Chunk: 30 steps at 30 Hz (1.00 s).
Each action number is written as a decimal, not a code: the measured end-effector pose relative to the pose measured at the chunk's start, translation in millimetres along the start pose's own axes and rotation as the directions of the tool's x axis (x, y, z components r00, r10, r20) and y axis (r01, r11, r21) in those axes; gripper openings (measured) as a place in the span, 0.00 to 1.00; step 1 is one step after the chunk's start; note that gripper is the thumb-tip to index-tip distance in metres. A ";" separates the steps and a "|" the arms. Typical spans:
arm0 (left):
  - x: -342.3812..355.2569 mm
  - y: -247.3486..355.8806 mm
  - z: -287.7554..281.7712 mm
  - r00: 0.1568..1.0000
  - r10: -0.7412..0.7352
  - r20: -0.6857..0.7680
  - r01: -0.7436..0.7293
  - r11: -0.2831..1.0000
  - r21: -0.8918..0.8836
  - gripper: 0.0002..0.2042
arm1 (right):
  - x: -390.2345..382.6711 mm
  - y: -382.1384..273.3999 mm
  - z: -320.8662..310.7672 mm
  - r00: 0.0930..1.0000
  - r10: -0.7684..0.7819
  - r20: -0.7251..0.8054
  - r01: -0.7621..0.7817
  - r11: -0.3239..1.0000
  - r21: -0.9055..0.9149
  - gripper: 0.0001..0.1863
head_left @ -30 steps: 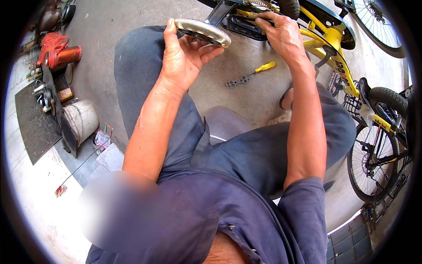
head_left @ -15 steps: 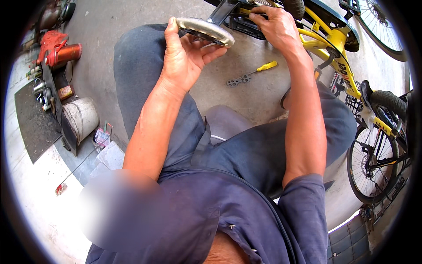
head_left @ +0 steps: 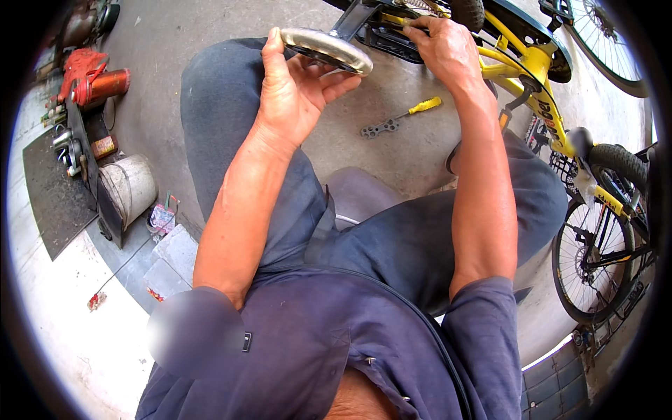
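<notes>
My left hand (head_left: 297,98) supports a small grey training wheel (head_left: 327,50), thumb at its rim and fingers under it. A black bracket (head_left: 355,19) runs up from the wheel to the yellow bicycle (head_left: 535,61). At the bicycle's rear end, my right hand (head_left: 448,50) is closed, thumb and forefinger pinched near a yellow frame tube; what they hold there is too small to make out. On the floor between my knees lie a yellow-handled screwdriver (head_left: 424,106) and a flat dark multi-hole spanner (head_left: 380,129), their ends close together.
At the left are a red jack (head_left: 98,85), a whitish bucket (head_left: 129,187) and a dark mat (head_left: 52,189). A second bicycle's wheel (head_left: 595,262) stands at the right, and another wheel (head_left: 610,49) is at the upper right. My bent legs flank the floor tools.
My right hand has shifted slightly to the right and its fingers have moved a little. The left hand and the training wheel stay in place.
</notes>
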State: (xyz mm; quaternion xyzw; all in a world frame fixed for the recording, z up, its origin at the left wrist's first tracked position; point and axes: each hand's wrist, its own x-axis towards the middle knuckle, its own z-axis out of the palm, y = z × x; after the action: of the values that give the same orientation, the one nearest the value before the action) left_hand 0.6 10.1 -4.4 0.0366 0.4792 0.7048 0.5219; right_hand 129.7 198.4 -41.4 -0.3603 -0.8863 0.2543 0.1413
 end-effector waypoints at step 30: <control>-0.4 -0.4 0.1 1.000 -0.006 -0.018 0.007 1.000 0.023 0.45 | -20.2 39.6 26.1 0.951 0.221 0.215 -0.212 0.975 -0.067 0.23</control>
State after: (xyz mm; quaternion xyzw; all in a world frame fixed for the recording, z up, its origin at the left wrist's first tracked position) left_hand 1.2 9.8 -4.4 0.0347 0.4921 0.6978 0.5193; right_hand 155.0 199.1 -86.4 -0.4277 -0.8569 0.2876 0.0054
